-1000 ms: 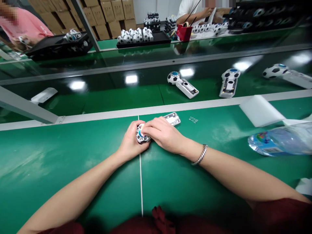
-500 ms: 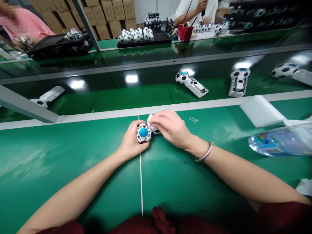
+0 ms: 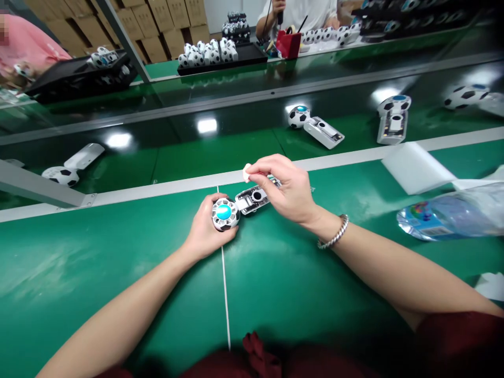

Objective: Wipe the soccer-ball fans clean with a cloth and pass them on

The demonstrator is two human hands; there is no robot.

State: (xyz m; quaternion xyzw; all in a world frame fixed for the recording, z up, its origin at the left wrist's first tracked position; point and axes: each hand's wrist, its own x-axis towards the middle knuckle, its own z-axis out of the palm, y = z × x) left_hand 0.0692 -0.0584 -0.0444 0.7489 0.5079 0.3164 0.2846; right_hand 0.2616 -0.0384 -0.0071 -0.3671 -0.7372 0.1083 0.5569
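Observation:
My left hand (image 3: 208,227) is wrapped round the ball-shaped head of a soccer-ball-patterned device (image 3: 226,220), which has a blue disc in its face. From that head a white handle (image 3: 249,201) stretches to the right, its inner parts and a round black spot exposed. Over the handle, my right hand (image 3: 284,188) pinches a small whitish piece (image 3: 247,173) between thumb and fingertips, apart from the device. What the piece is cannot be made out. Part of the handle's far end is hidden behind my right hand.
Similar devices lie on the dark green belt beyond: one (image 3: 61,175) left, others (image 3: 323,132) right. A white foam block (image 3: 417,167) and a clear plastic package (image 3: 441,216) are at my right. A metal post (image 3: 39,184) stands at left. Two people work across the belt.
My right hand has lifted off the device's head, up and to the right, with the whitish piece. The open handle shows now. The whole view has shifted slightly.

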